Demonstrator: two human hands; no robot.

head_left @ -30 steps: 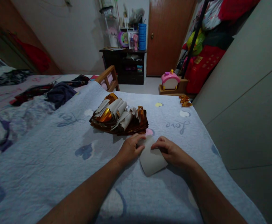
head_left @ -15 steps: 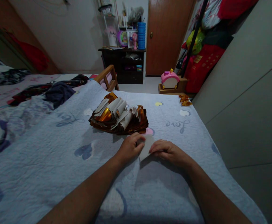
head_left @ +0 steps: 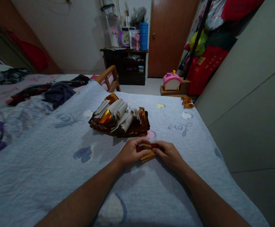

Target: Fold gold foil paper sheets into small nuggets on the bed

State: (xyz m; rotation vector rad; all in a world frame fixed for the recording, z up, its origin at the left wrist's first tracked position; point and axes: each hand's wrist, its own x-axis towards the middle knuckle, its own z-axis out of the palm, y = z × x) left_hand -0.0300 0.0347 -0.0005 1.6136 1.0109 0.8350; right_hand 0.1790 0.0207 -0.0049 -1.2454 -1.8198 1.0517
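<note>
Between both hands is a sheet of gold foil paper (head_left: 148,155), partly folded over, its shiny side showing and a bit of pale backing behind it. My left hand (head_left: 133,152) pinches its left end, thumb in front and fingers behind. At the right end my right hand (head_left: 169,154) grips it the same way. Just beyond my left hand lies a pile of gold foil paper (head_left: 119,118), with several sheets curled to show their whitish backs. Several small folded gold pieces (head_left: 187,102) rest at the bed's far right corner.
A pale blue quilt (head_left: 99,186) with hearts and lettering covers the bed. Dark clothes (head_left: 60,94) lie at the left. Past the far edge stand a wooden chair (head_left: 110,78), a dark cabinet (head_left: 124,67) and a pink toy (head_left: 172,80). A pale cupboard (head_left: 253,104) rises on the right.
The paper between my hands showed its whitish back before; now its gold side is folded into view. My fingers have shifted along it, the right thumb now in front.
</note>
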